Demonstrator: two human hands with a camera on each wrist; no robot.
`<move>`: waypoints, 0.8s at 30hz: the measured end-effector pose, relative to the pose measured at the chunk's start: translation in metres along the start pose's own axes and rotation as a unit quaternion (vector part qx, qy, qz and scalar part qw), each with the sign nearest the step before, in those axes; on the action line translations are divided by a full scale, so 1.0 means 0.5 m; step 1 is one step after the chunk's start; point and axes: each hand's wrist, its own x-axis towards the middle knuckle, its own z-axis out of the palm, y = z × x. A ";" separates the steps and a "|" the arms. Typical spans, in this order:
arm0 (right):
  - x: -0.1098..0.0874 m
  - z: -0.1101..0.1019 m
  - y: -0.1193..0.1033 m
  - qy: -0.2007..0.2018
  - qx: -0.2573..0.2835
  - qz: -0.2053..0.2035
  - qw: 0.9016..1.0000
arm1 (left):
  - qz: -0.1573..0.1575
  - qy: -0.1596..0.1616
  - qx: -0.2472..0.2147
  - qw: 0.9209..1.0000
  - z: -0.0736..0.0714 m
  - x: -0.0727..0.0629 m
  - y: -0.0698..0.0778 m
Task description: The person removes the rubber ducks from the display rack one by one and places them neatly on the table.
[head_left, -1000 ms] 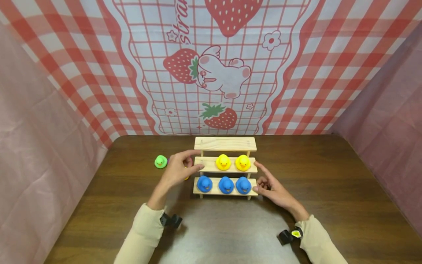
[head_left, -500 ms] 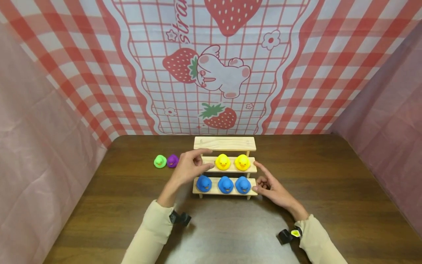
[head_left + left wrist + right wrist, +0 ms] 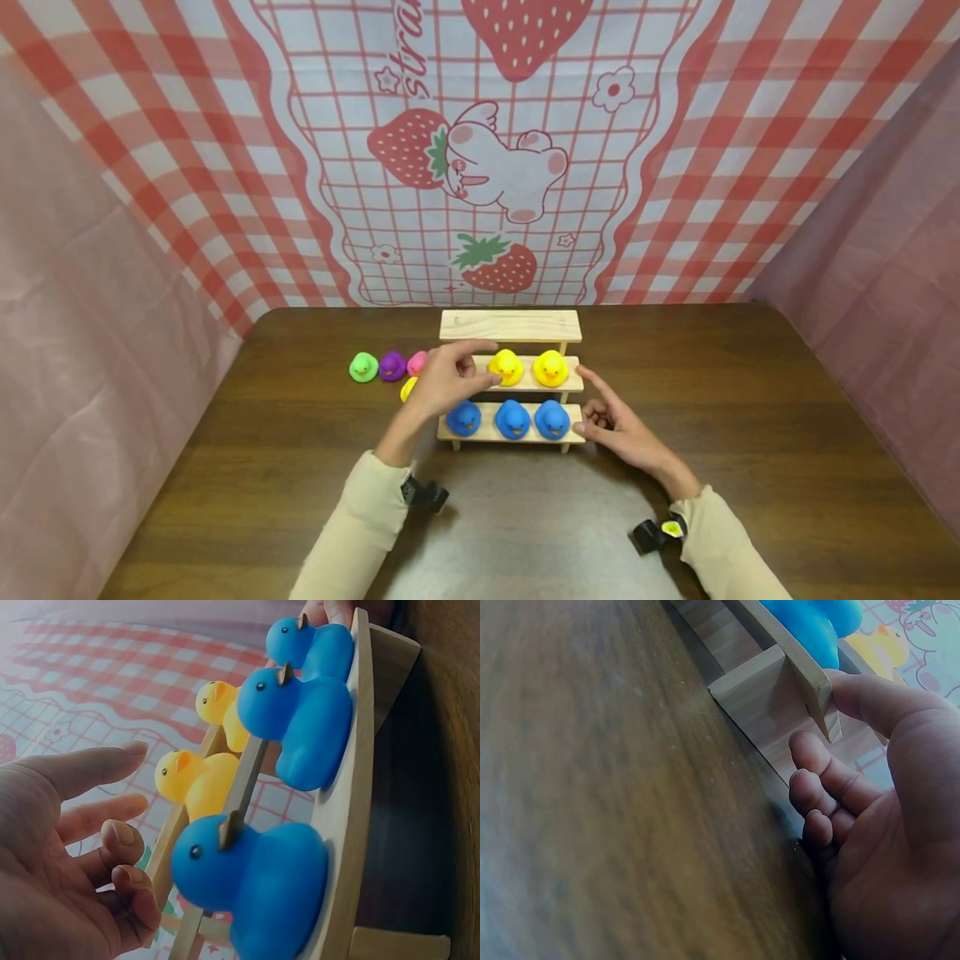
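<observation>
Table (image 3: 750,417): rack (image 3: 511,326), green duck (image 3: 363,367), purple duck (image 3: 392,367), pink toy (image 3: 416,363), yellow toy (image 3: 407,390).

The head view is bright, with pale glare on the brown tabletop (image 3: 502,508) and soft shadows beside the sleeves (image 3: 356,529). The left wrist view is dimmer, dark beneath the wooden rack (image 3: 354,810); in the right wrist view, the tabletop blurs.
</observation>
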 end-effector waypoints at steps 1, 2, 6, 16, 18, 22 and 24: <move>0.000 0.000 0.000 0.000 0.001 -0.001 1.000 | 0.001 -0.001 0.000 1.000 0.002 0.001 0.000; 0.000 0.000 0.000 0.000 0.001 -0.001 1.000 | 0.001 -0.002 0.002 1.000 0.005 0.002 0.000; 0.000 0.001 0.000 0.001 0.002 -0.003 1.000 | -0.004 -0.005 0.006 1.000 0.014 0.006 -0.002; 0.001 0.000 0.001 -0.001 0.003 -0.010 1.000 | -0.018 -0.010 0.015 1.000 0.024 0.013 -0.004; 0.001 0.000 0.001 -0.001 0.003 -0.010 1.000 | -0.021 -0.010 0.018 1.000 0.025 0.014 -0.004; 0.001 0.001 0.000 0.000 0.002 -0.009 1.000 | -0.020 -0.009 0.030 0.999 0.027 0.017 -0.005; 0.001 0.001 0.000 0.000 0.004 -0.007 1.000 | -0.018 -0.008 0.034 0.999 0.028 0.017 -0.008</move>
